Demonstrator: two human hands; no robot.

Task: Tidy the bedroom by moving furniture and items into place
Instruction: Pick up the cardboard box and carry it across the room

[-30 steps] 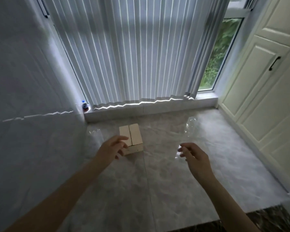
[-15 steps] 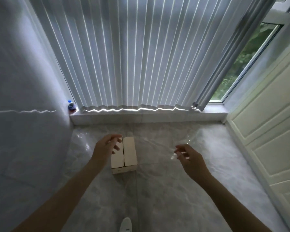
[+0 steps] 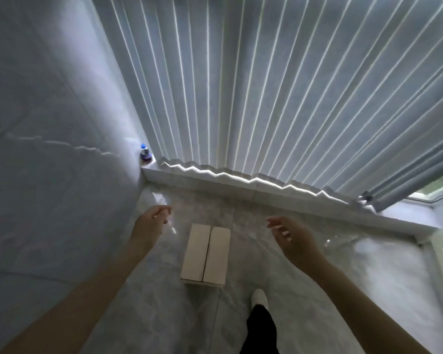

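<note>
Head view: small wooden box (image 3: 205,255) sits on the floor (image 3: 143,315) below the curtain (image 3: 266,98); my left hand (image 3: 150,223) and right hand (image 3: 296,238) flank it, each grip open and empty

I stand in a home room: marble-tiled floor (image 3: 143,297), pleated curtain (image 3: 266,98) above the low window ledge (image 3: 241,186), bottle (image 3: 145,152) on it.

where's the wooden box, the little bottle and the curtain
wooden box (image 3: 206,251): head view, on its top face beside the centre seam
small bottle (image 3: 145,152): head view, on its body below the blue cap
curtain (image 3: 266,85): head view, on the middle pleats
</note>
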